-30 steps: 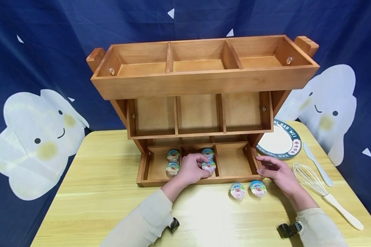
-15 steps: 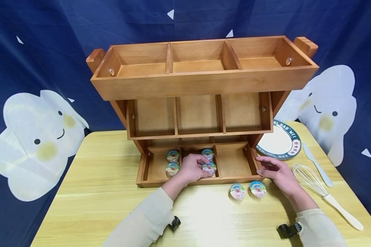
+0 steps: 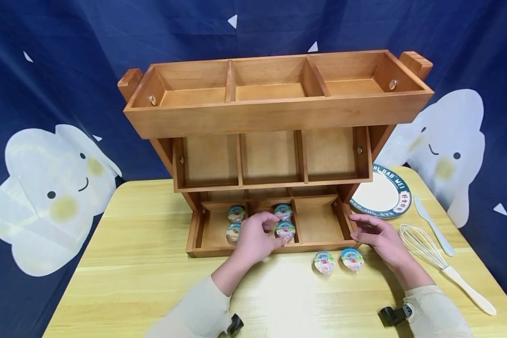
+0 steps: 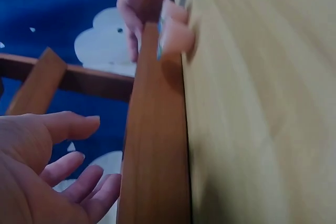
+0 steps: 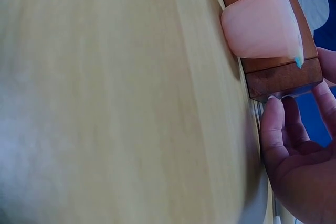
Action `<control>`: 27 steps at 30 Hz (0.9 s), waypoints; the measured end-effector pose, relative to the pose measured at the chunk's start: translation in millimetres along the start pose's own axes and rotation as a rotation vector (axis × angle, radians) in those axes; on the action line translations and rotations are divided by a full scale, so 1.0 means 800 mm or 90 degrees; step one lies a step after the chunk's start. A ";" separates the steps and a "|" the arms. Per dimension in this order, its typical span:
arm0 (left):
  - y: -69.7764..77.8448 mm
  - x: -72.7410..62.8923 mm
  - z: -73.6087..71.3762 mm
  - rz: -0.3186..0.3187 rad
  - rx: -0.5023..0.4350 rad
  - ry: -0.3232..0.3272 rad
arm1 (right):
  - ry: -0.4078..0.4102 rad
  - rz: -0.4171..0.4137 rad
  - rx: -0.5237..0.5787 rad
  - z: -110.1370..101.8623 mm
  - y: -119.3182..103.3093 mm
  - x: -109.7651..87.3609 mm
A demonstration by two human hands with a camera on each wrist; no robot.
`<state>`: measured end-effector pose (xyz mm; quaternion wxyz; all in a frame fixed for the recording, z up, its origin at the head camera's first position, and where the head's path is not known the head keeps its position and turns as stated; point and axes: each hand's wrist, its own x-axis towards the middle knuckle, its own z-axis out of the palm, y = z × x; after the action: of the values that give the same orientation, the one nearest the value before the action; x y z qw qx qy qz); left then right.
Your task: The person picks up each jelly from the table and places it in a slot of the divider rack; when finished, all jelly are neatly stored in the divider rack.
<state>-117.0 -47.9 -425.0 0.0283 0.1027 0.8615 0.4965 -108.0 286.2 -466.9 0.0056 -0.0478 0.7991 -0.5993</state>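
Observation:
My left hand [image 3: 257,237] hovers over the bottom tray's front edge, thumb and fingers spread with nothing between them. Just right of its fingertips, a jelly cup [image 3: 285,231] with a printed lid sits in the middle compartment, in front of another jelly cup [image 3: 283,211]. Two more lie in the left compartment: a rear cup [image 3: 236,214] and a front cup [image 3: 233,232], partly hidden by the hand. My right hand [image 3: 378,237] rests its fingertips against the right end of the bottom tray [image 3: 274,249]. In the right wrist view, a pink cup [image 5: 265,24] stands near that corner.
Two jelly cups, one left [image 3: 324,262] and one right [image 3: 352,259], lie on the table before the tray. Above rise the wooden rack's middle tray [image 3: 274,185] and top tray [image 3: 279,115]. Rightward are a plate [image 3: 401,188], a knife [image 3: 433,225] and a whisk [image 3: 448,270].
My left hand has let go of the front jelly cup in the middle compartment and drawn back to the left. The right hand has stayed at the tray's end.

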 end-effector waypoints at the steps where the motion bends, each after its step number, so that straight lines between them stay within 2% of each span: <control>1: 0.003 -0.007 0.000 0.007 -0.009 0.013 | 0.000 0.000 0.000 0.000 0.000 0.000; 5: 0.015 -0.037 0.009 -0.004 -0.102 0.023 | -0.001 0.000 0.000 0.000 0.000 0.000; 9: 0.021 -0.060 0.029 -0.030 -0.204 -0.017 | -0.001 -0.001 -0.001 0.000 -0.001 0.000; 13: 0.018 -0.072 0.056 -0.070 -0.298 -0.067 | -0.003 -0.001 0.000 0.001 0.000 0.000; 15: 0.014 -0.073 0.071 -0.092 -0.323 -0.074 | 0.000 0.000 0.001 0.000 0.000 0.000; 17: 0.010 -0.074 0.086 -0.096 -0.320 -0.068 | 0.001 0.001 0.006 0.000 0.000 0.000; 22: 0.002 -0.071 0.117 -0.071 -0.265 -0.037 | -0.002 0.001 0.008 -0.001 -0.001 0.000; 27: 0.002 -0.064 0.136 -0.068 -0.241 -0.011 | -0.003 0.003 -0.004 -0.001 -0.002 0.000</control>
<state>-50.3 34.9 -481.3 0.0806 0.0538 0.7567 0.6465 -108.0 286.7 -465.4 0.0088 -0.0476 0.8012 -0.5964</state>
